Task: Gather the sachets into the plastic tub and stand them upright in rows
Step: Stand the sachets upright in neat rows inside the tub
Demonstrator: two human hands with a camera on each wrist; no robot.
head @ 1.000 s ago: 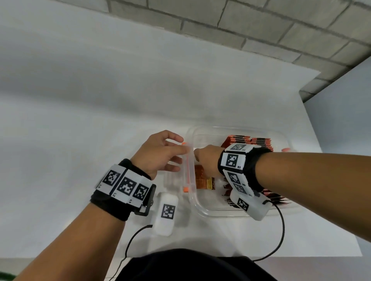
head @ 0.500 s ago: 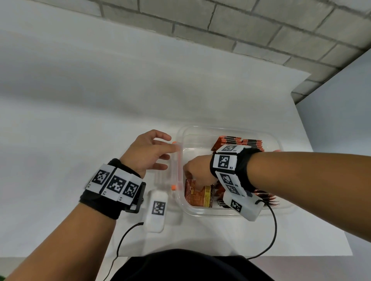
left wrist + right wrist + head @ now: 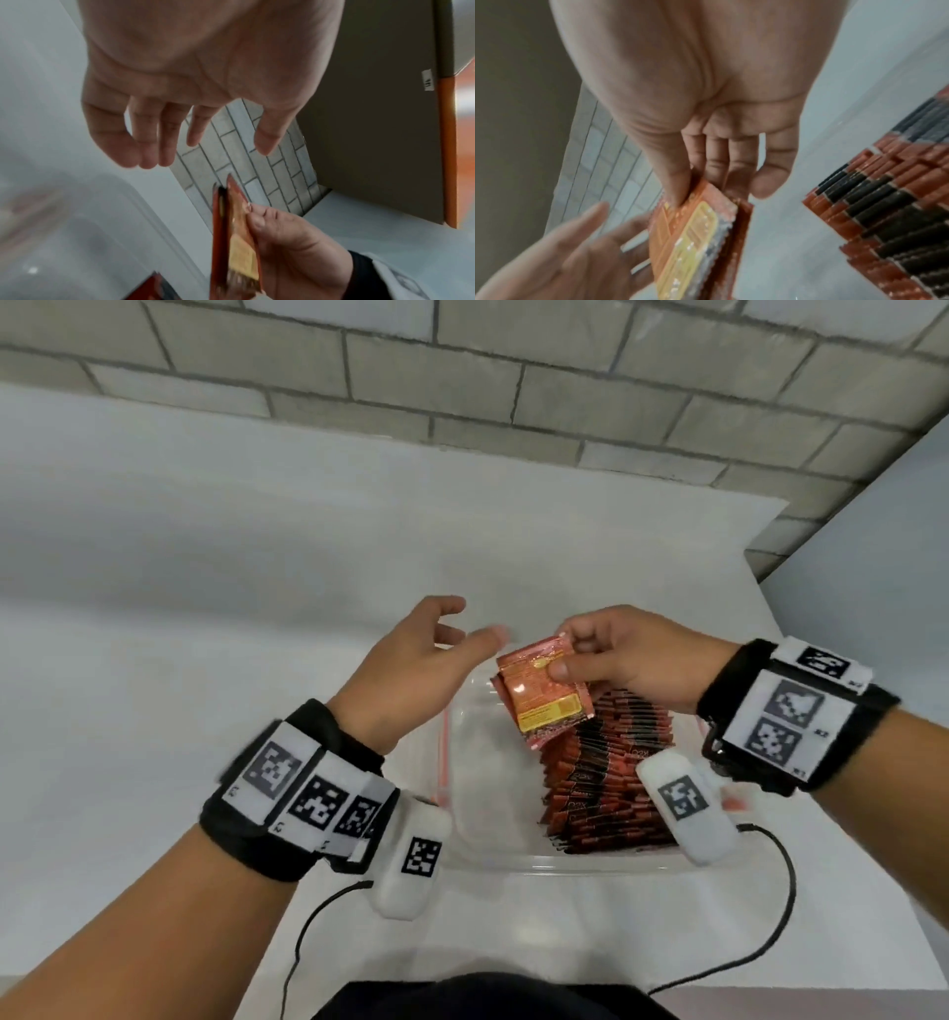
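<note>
Item: sachets [image 3: 544,695], a few, pinched by my right hand [image 3: 631,660] above the tub [image 3: 513,862]. Left hand [image 3: 411,670] slack, empty. Advice: square edges first (left steadying), then stand beside the rows [image 3: 606,778].

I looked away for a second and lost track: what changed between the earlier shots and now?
The right hand came up out of the plastic tub pinching a few sachets. The left hand left the tub's rim and now hovers open beside them. The upright rows stayed put.
</note>
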